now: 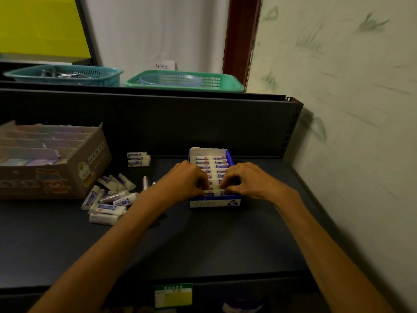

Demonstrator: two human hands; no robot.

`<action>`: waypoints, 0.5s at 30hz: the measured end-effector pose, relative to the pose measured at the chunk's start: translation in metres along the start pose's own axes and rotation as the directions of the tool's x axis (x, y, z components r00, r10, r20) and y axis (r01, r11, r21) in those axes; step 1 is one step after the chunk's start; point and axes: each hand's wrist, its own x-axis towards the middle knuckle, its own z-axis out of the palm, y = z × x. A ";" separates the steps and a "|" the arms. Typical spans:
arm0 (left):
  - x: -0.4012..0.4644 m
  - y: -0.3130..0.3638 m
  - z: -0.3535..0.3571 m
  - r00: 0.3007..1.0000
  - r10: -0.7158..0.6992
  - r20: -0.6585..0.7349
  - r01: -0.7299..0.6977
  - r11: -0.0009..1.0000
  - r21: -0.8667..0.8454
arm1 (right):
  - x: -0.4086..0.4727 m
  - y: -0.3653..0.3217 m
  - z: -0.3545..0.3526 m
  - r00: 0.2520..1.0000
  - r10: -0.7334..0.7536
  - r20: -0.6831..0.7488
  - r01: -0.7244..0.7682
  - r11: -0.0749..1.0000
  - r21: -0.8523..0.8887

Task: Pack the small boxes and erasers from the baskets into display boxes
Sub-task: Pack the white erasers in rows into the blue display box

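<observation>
A blue and white display box (214, 202) stands on the dark shelf, filled with two rows of white erasers in blue sleeves (212, 163). My left hand (186, 179) and my right hand (246, 178) meet over the box's near end. Their curled fingertips pinch an eraser (215, 192) lying crosswise at the front row. Several loose erasers (108, 199) lie in a heap to the left of my left forearm. Three more erasers (138, 159) are stacked further back.
A brown cardboard display box (67, 168) with dividers and small pastel boxes sits at the left. On the upper ledge stand a teal basket (65, 75) and a green basket (187, 81). The wall closes the right side. A price label (173, 294) marks the shelf's front edge.
</observation>
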 end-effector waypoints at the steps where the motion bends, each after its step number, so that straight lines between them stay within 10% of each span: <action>1: 0.000 0.000 0.000 1.000 -0.004 0.004 0.004 1.000 0.005 | 0.000 0.000 0.000 1.000 0.001 0.000 -0.001 1.000 -0.003; 15: -0.008 0.000 -0.005 0.995 0.015 -0.099 -0.026 0.994 -0.105 | 0.003 0.003 0.001 0.999 0.000 -0.043 0.002 0.999 0.043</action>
